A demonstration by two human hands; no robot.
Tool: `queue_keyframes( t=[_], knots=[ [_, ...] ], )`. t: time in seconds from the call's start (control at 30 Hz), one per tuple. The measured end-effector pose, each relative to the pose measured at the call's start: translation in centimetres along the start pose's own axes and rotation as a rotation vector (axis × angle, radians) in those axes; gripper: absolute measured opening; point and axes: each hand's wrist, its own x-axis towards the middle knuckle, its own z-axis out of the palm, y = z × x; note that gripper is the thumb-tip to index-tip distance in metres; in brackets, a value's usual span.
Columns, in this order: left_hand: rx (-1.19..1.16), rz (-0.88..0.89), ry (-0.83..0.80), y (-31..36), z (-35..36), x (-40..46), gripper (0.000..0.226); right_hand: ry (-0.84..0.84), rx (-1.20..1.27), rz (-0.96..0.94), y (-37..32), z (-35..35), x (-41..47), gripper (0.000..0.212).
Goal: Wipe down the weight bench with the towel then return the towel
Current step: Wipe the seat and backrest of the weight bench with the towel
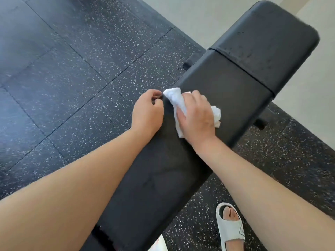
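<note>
A black padded weight bench runs diagonally from the bottom left to the top right, with a seam between its long pad and the shorter far pad. A crumpled white towel lies on the long pad near its left edge. My right hand presses flat on the towel, fingers spread over it. My left hand rests at the bench's left edge just beside the towel's corner, its fingers curled and pinched together; whether they touch the towel I cannot tell.
Speckled black rubber floor tiles surround the bench. A pale smooth floor begins at the top right. My foot in a grey slide sandal stands right of the bench. A bench leg sticks out on the right.
</note>
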Motion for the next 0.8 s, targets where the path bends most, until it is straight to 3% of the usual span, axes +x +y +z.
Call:
queue_keyframes(
  t=[0.23, 0.37, 0.47, 0.53, 0.8],
  knots=[
    [0.058, -0.227, 0.013, -12.8, -11.1, -9.4, 0.029, -0.106, 0.222, -0.196, -16.4, 2.2, -11.8, 0.010],
    [0.066, -0.302, 0.084, -15.4, -12.2, -12.7, 0.032, -0.106, 0.221, -0.282, -18.8, 3.4, -14.2, 0.009],
    [0.106, -0.301, 0.083, -14.0, -11.1, -13.3, 0.023, -0.114, 0.229, -0.422, -15.9, 2.6, -12.9, 0.010],
    [0.199, -0.205, 0.067, -12.3, -9.8, -12.6, 0.025, -0.088, 0.190, -0.449, -12.3, 1.7, -10.3, 0.009],
    [0.417, 0.142, 0.032, -3.9, -1.8, -7.9, 0.058, 0.065, 0.053, -0.146, 6.2, -3.2, 0.8, 0.027]
  ],
)
